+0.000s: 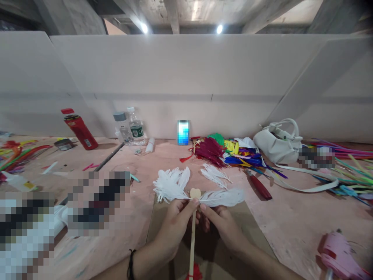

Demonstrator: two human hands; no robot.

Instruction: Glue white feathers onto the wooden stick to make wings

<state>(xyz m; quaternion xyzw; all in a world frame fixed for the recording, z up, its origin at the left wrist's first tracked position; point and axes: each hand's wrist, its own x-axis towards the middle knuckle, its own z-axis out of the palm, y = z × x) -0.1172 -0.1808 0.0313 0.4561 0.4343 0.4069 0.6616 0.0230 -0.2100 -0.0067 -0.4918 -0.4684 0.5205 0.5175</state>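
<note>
My left hand [179, 219] is closed round a thin wooden stick [192, 243] just below its heart-shaped top [195, 193], the thumb pressed on the front. Red tassel threads [197, 271] show at the stick's lower end. My right hand [220, 219] pinches the quill end of a white feather [225, 197] beside the heart, and the feather points right. Several white feathers [171, 183] fan out to the left of the heart; whether they are fixed to the stick I cannot tell. Another white feather [215, 175] lies beyond my hands. A brown board [250, 217] is underneath.
At the back stand a red bottle [83, 130], clear bottles [136, 130] and a lit phone [183, 133]. Coloured feathers [211, 151] and a white handbag [276, 144] lie behind. A red-handled tool [259, 186] and a pink glue gun [340, 252] are on the right.
</note>
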